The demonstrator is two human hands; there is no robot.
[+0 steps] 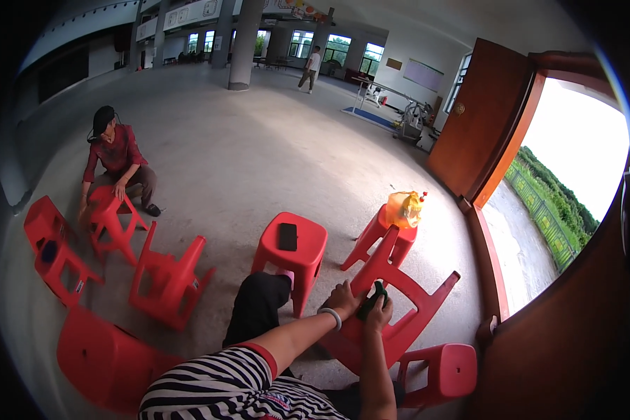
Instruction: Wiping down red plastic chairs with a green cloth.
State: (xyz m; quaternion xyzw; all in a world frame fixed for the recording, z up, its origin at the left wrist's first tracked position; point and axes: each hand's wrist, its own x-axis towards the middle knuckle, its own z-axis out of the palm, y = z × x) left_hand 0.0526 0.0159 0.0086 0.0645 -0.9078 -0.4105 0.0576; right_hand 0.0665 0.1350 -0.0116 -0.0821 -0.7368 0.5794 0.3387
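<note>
A red plastic stool (403,337) is tipped on its side in front of me, its legs pointing up and away. My left hand (342,300), with a pale bangle at the wrist, is closed on the stool's frame. In my right hand (379,314) is a dark green cloth-like thing (372,299), pressed against the stool between the legs. Its exact kind is hard to make out.
Ahead stands a red stool (308,234) bearing a black phone (287,236). Another stool (362,247) holds an orange-yellow plastic bag (404,210). Several red stools lie left, where a co-worker (119,157) handles one. An open doorway (549,182) is at right.
</note>
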